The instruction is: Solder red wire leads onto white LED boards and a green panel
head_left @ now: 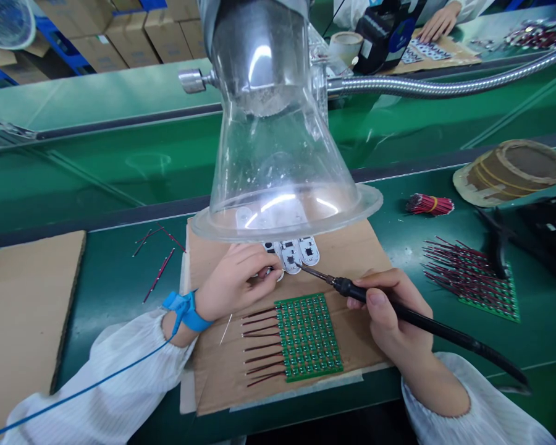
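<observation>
Iron beside white boards, cardboard margin open rightward

A soldering iron with a black handle and slim metal tip slants down leftward from right of centre, its tip at or just beside white, round-ended circuit boards with small black chips, lying side by side around the frame's centre.
</observation>
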Demonstrator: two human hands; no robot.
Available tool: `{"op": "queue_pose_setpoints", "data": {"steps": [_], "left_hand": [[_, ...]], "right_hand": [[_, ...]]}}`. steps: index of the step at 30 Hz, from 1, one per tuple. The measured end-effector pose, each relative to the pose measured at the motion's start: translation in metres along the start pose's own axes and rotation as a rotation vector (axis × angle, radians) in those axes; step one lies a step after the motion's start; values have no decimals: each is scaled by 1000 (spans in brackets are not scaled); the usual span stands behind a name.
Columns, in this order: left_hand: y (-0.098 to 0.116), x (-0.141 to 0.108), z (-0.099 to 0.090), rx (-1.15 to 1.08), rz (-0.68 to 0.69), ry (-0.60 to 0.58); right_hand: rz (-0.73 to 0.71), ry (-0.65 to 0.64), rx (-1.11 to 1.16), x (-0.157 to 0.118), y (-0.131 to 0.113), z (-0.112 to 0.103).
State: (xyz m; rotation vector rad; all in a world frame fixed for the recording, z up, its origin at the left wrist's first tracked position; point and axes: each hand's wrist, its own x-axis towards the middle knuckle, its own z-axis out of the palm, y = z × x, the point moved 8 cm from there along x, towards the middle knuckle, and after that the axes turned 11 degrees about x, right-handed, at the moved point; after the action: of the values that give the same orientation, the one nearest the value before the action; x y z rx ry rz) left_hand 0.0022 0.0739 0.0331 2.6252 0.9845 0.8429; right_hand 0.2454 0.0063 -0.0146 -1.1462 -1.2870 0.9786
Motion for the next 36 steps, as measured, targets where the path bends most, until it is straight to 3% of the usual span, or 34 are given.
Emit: {"op": "queue_pose_setpoints", "data": {"steps": [6, 20, 26, 30, 36], "left_hand": [[-1, -1, 2, 2, -4, -13], [-1, -2, 1, 34, -21, -26], [-23, -16, -21, -98, -209, -19], [-18, -24, -19, -248, -50, -100], [-20, -30, -14, -174, -99, -37]], "right_hand": [[-18, -77, -89, 3, -1, 5], [-59, -113, -147, 5, -7, 7], [-15, 46, 93, 11, -22, 7], [-26, 85, 106, 13, -30, 18], [-72, -10, 20, 7, -11, 24]]}}
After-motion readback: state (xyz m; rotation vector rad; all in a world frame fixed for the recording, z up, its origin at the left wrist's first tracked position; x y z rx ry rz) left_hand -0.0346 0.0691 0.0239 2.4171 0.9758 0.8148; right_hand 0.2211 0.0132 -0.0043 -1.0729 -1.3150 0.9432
